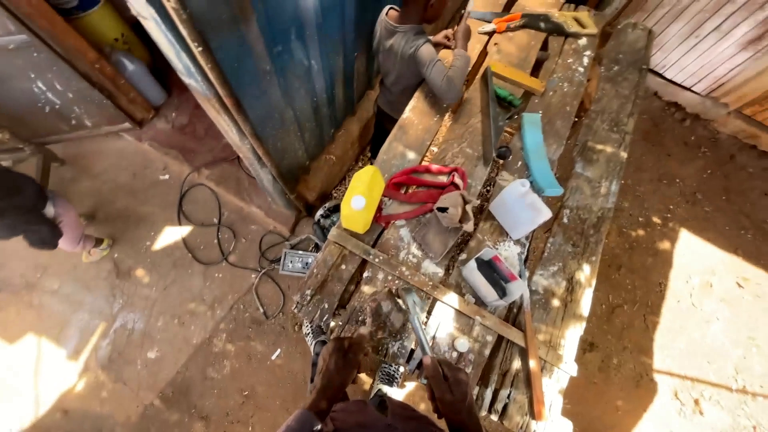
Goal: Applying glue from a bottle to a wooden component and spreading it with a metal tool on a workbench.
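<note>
- Left hand (336, 370) low in the head view, palm down, fingers spread loosely over a dark lump of work (382, 318) on the near end of the plank workbench (588, 200); whether pressing or just resting, cannot tell.
- Right hand (450, 390) curled shut round the lower end of a metal tool handle (416, 320), hammer-like, shaft slanting up and away over the same dark piece.
- Thin wooden strip (416, 282) lying crosswise on the planks just beyond the tool.
- Further up the bench: yellow jerrycan (362, 198), red strap bundle (420, 190) just beside it, white plastic jug (520, 208), light blue curved piece (538, 154), small white box with dark contents (492, 278).
- Handsaw with orange grip (538, 22) at the far end.
- Another person in a grey top (408, 60) standing at the bench's far left side, hands raised.
- Black cable (210, 232) looping over the dirt floor to a grey socket box (298, 262).
</note>
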